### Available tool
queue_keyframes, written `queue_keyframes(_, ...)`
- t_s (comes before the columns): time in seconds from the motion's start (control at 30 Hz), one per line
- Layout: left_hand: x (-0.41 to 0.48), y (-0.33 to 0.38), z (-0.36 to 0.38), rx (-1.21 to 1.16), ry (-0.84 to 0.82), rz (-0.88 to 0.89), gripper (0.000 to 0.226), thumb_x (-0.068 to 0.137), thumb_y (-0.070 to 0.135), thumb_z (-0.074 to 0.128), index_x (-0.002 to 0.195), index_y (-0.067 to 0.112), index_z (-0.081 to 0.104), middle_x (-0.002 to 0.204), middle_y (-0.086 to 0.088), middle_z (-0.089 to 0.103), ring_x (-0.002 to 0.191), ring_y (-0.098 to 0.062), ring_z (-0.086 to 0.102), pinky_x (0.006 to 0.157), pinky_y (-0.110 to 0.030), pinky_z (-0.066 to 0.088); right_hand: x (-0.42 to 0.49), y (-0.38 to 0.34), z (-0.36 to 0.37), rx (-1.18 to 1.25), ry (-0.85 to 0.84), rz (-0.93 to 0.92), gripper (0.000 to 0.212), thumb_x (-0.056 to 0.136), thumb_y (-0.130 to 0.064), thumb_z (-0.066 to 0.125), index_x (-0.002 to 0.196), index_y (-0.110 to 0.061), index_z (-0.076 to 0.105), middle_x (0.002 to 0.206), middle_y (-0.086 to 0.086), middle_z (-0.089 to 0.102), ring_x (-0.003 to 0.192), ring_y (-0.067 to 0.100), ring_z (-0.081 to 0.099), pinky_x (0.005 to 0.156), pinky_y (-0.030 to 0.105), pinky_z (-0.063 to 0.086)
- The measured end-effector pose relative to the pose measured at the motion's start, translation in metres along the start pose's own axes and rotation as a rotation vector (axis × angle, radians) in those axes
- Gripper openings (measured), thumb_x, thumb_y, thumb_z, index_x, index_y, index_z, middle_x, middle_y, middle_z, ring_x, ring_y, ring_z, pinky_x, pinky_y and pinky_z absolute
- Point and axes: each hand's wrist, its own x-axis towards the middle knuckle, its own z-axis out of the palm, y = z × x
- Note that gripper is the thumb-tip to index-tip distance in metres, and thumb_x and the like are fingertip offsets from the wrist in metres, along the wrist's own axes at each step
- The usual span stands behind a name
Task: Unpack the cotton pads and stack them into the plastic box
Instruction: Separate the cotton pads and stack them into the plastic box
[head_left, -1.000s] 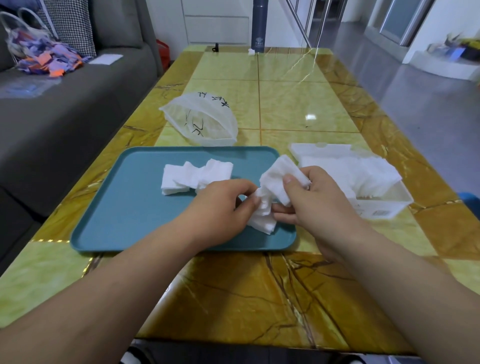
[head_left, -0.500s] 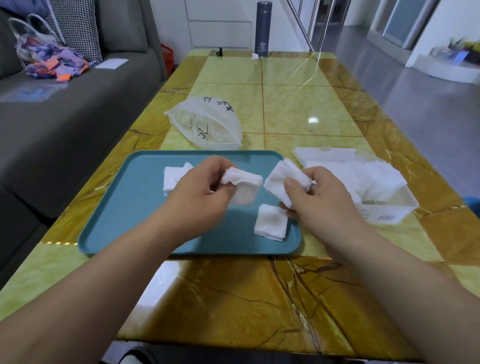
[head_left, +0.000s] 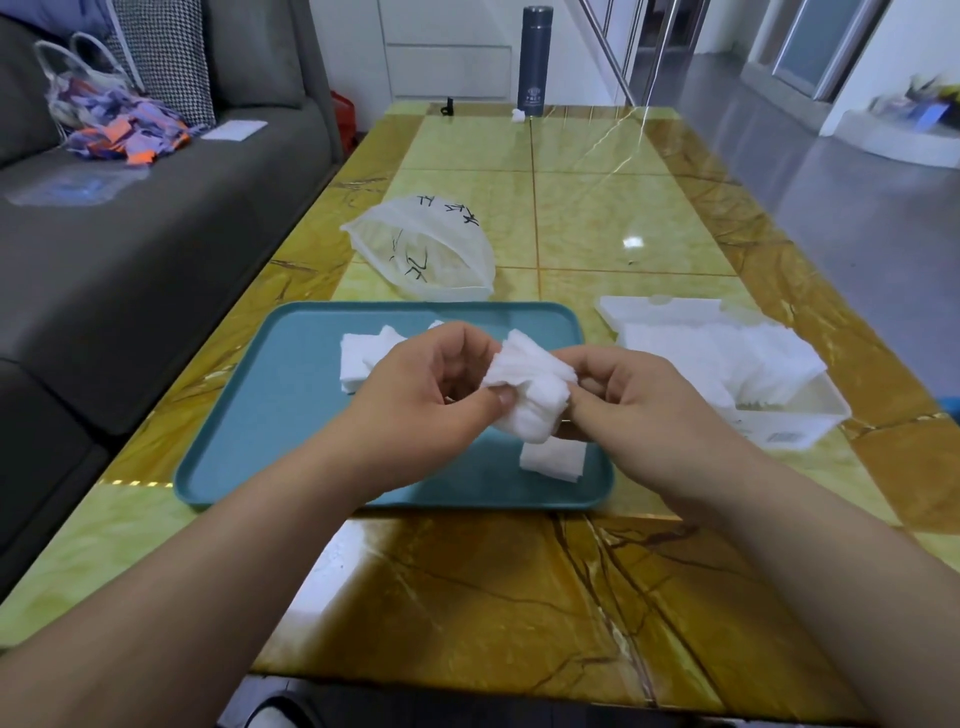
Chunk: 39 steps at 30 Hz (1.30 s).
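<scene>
White cotton pads (head_left: 530, 387) in a loosely fanned bundle, pinched at either end by left hand (head_left: 426, 400) and right hand (head_left: 639, 400), may slide apart and drop onto the teal plastic tray (head_left: 249, 457).

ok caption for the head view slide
Left hand and right hand hold stacked cotton pads over teal tray, plastic box alongside

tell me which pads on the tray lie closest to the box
The small stack at the tray's near right corner; the other pile lies further left.
</scene>
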Motion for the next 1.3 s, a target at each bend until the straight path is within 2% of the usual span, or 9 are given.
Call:
queue_keyframes(0.17, 0.001, -0.001, 0.002, 0.057, 0.04, -0.002, 0.008, 0.091, 0.011, 0.076, 0.097, 0.015, 0.072, 0.086, 0.004, 0.075, 0.07, 0.001, 0.063, 0.068, -0.013, 0.05, -0.002, -0.003, 0.0, 0.017, -0.016, -0.012, 0.028, 0.105, -0.007, 0.056, 0.116, -0.023, 0.076, 0.1, -0.001, 0.082, 0.102, 0.017, 0.077, 0.099, 0.045, 0.06)
queue_keyframes(0.3, 0.002, -0.002, 0.002, 0.094, 0.063, -0.008, 0.008, 0.091, 0.015, 0.077, 0.096, 0.016, 0.071, 0.088, 0.0, 0.076, 0.074, -0.007, 0.066, 0.067, -0.012, 0.049, -0.003, -0.006, -0.002, -0.03, -0.077, -0.021, 0.034, 0.094, -0.005, 0.063, 0.116, -0.028, 0.076, 0.103, 0.0, 0.081, 0.106, 0.025, 0.075, 0.101, 0.053, 0.057)
queue_keyframes(0.47, 0.003, -0.003, 0.005, 0.084, 0.098, -0.071, 0.04, 0.082, 0.021, 0.085, 0.117, 0.026, 0.064, 0.088, 0.001, 0.07, 0.072, -0.008, 0.063, 0.064, -0.014, 0.049, -0.008, -0.006, -0.001, -0.094, -0.059, -0.037, 0.038, 0.079, -0.027, 0.089, 0.112, -0.029, 0.069, 0.101, -0.006, 0.078, 0.096, 0.01, 0.074, 0.091, 0.04, 0.062)
queue_keyframes(0.6, 0.001, 0.001, 0.006, 0.064, -0.049, -0.073, 0.025, 0.087, 0.017, 0.081, 0.105, 0.031, 0.071, 0.069, 0.003, 0.061, 0.058, -0.006, 0.051, 0.054, -0.015, 0.04, -0.006, -0.005, 0.001, -0.148, -0.008, -0.034, 0.026, 0.09, -0.021, 0.079, 0.112, -0.03, 0.067, 0.1, -0.008, 0.074, 0.093, 0.01, 0.07, 0.091, 0.041, 0.06)
queue_keyframes(0.77, 0.003, 0.002, 0.011, -0.015, -0.031, -0.046, 0.026, 0.089, 0.028, 0.08, 0.109, 0.015, 0.07, 0.088, -0.021, 0.069, 0.071, -0.022, 0.06, 0.065, -0.038, 0.048, -0.007, -0.008, 0.006, -0.003, -0.039, 0.04, 0.041, 0.104, -0.018, 0.058, 0.134, -0.044, 0.049, 0.121, -0.01, 0.066, 0.112, 0.01, 0.065, 0.107, 0.042, 0.052)
queue_keyframes(0.83, 0.005, 0.003, 0.017, 0.019, -0.035, -0.013, 0.027, 0.088, 0.033, 0.075, 0.111, 0.019, 0.069, 0.094, -0.016, 0.072, 0.078, -0.029, 0.066, 0.071, -0.044, 0.054, -0.008, -0.01, 0.01, 0.084, -0.037, 0.059, 0.049, 0.106, -0.015, 0.054, 0.141, -0.046, 0.04, 0.126, -0.006, 0.064, 0.116, 0.013, 0.065, 0.109, 0.042, 0.051)
queue_keyframes(0.93, 0.009, 0.006, 0.029, 0.069, -0.063, 0.048, 0.012, 0.097, 0.021, 0.067, 0.107, 0.028, 0.064, 0.082, 0.011, 0.069, 0.068, -0.003, 0.06, 0.065, -0.02, 0.047, -0.009, -0.012, 0.007, 0.157, 0.015, 0.081, 0.054, 0.105, -0.014, 0.054, 0.143, -0.047, 0.036, 0.124, -0.007, 0.063, 0.118, 0.018, 0.064, 0.103, 0.036, 0.052)
queue_keyframes(1.0, 0.011, 0.01, 0.034, 0.103, -0.043, 0.07, 0.014, 0.098, 0.02, 0.064, 0.104, 0.033, 0.063, 0.078, 0.017, 0.069, 0.065, 0.003, 0.057, 0.062, -0.012, 0.043, -0.01, -0.013, 0.0, 0.185, 0.072, 0.079, 0.053, 0.102, -0.017, 0.06, 0.144, -0.041, 0.04, 0.125, -0.008, 0.064, 0.117, 0.015, 0.065, 0.105, 0.037, 0.054)
queue_keyframes(1.3, 0.018, 0.028, 0.063, -0.202, -0.041, -0.054, 0.017, 0.093, 0.028, 0.07, 0.109, 0.025, 0.072, 0.085, 0.0, 0.072, 0.064, -0.01, 0.056, 0.06, -0.03, 0.044, -0.025, -0.002, -0.055, 0.326, 0.099, 0.059, 0.03, 0.087, -0.014, 0.082, 0.116, -0.01, 0.076, 0.105, 0.01, 0.081, 0.101, 0.024, 0.078, 0.086, 0.035, 0.06)
